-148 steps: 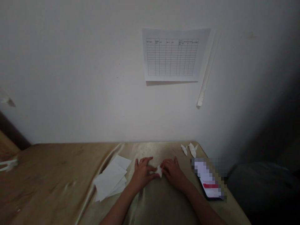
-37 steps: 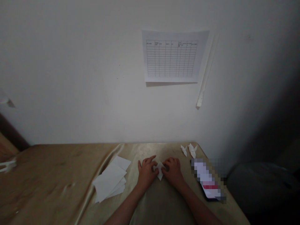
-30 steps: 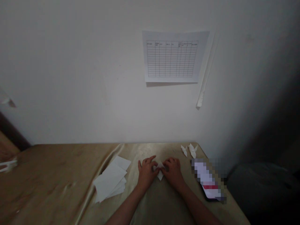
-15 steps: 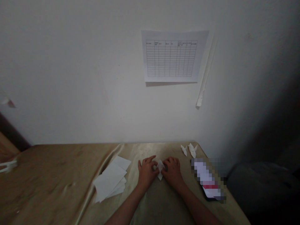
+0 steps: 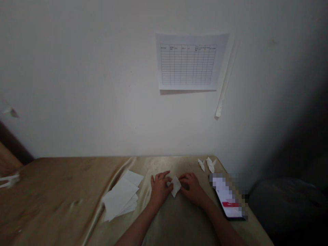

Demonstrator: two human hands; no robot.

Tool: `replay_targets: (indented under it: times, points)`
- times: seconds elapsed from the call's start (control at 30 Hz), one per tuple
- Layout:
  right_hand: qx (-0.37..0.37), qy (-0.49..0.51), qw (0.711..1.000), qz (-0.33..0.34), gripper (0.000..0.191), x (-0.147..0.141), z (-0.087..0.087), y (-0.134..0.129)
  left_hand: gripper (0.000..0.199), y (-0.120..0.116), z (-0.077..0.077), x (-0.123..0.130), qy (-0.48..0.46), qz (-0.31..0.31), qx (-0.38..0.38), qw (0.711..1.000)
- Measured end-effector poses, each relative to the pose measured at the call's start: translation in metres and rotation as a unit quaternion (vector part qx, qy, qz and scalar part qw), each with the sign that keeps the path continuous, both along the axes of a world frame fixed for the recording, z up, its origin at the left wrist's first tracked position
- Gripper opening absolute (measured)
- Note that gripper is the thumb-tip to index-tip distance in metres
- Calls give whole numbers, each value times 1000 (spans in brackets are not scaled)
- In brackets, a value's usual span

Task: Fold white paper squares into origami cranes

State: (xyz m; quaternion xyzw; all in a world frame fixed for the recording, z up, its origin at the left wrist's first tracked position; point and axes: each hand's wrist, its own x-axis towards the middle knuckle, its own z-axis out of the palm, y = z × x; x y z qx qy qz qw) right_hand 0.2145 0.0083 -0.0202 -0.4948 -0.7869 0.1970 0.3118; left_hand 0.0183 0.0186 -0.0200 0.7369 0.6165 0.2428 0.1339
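Left hand (image 5: pixel 160 187) is pinching folded paper (image 5: pixel 175 186); right hand (image 5: pixel 190 185), grip indeterminable. Phone (image 5: pixel 227 195) is lying near tabletop's (image 5: pixel 179 222) right edge, paper figures (image 5: pixel 210 165) beyond.

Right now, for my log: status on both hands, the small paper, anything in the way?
Left hand at left edge of small paper, right hand at its right. Paper diamond-shaped, between them. Nothing seen blocking; phone off right.

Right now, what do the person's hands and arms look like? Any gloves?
The bare left hand and bare right hand wear no gloves. Both forearms are uncovered as far as the picture shows: no sleeves, watch or bracelets. It's too dim to tell about rings.
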Motion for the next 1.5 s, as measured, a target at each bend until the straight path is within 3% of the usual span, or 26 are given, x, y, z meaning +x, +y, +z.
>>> replay_targets:
  times: [0.43,0.77,1.0,1.3,1.5]
  points:
    - [7,-13,1000,-14,15,-4,-4,3,22,1,0,-9,7,-40,-13,999]
    - [18,-36,998,-49,15,-10,-15,10,44,0,7,-13,8,-71,-48,996]
    - [8,-26,997,-79,15,-15,-12,10,66,4,-2,-15,36,-77,-51,995]
    - [-3,-19,994,-111,8,-20,-10,10,66,4,1,-14,52,-79,-66,993]
    - [-17,-4,997,-79,7,-13,-11,13,69,4,-1,-16,47,-75,-63,994]
